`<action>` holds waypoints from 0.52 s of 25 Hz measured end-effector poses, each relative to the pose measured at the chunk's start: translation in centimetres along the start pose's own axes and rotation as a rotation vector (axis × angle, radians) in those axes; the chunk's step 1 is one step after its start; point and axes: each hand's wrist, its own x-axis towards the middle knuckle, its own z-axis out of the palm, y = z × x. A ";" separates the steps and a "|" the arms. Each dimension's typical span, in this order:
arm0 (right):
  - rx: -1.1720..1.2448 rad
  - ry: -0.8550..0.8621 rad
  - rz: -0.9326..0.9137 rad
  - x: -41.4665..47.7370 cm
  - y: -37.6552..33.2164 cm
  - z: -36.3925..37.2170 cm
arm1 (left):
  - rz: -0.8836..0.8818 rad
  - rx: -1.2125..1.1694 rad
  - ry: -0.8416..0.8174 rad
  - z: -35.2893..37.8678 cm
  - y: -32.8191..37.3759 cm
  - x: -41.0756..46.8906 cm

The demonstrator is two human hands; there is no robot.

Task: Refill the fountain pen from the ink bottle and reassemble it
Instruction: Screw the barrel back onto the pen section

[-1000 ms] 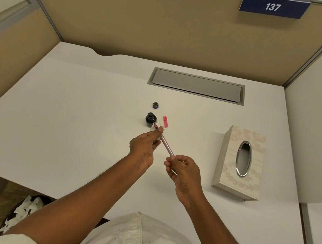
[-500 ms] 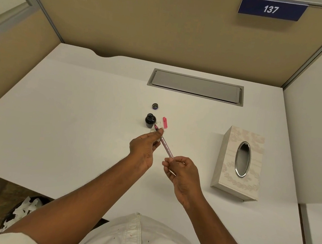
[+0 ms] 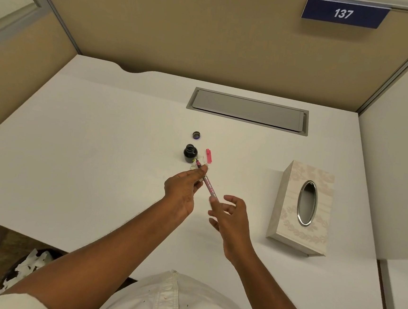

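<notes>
My left hand (image 3: 184, 189) grips the pink fountain pen (image 3: 208, 186) near its front end, with the nib pointing toward the open ink bottle (image 3: 190, 153). The pen slants back toward my right hand (image 3: 229, 214), whose fingers are spread apart just behind the pen's rear end and hold nothing. The bottle's dark cap (image 3: 196, 135) lies behind the bottle on the white desk (image 3: 99, 157). A pink pen cap (image 3: 208, 155) lies just right of the bottle. A small scrap of tissue sits under the nib, partly hidden by my left fingers.
A patterned tissue box (image 3: 302, 207) stands to the right of my hands. A grey cable hatch (image 3: 248, 111) is set into the desk at the back. Tan partition walls close in the back and left. A bin with crumpled paper (image 3: 27, 267) sits below the desk's left front edge.
My right hand has let go of the pen's rear end and spread its fingers. My left hand still holds the pen in about the same place.
</notes>
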 end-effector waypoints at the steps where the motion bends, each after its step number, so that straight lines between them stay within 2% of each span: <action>1: -0.117 0.039 -0.101 0.0 0.3 -0.1 | -0.001 0.005 -0.001 0.0 -0.1 0.1; 4: -0.346 0.144 -0.309 0.3 0.7 -0.1 | -0.006 0.015 -0.003 -0.1 -0.4 0.1; 13: -0.497 0.111 -0.354 1.0 1.9 0.2 | -0.009 0.032 0.016 -0.6 -1.3 0.7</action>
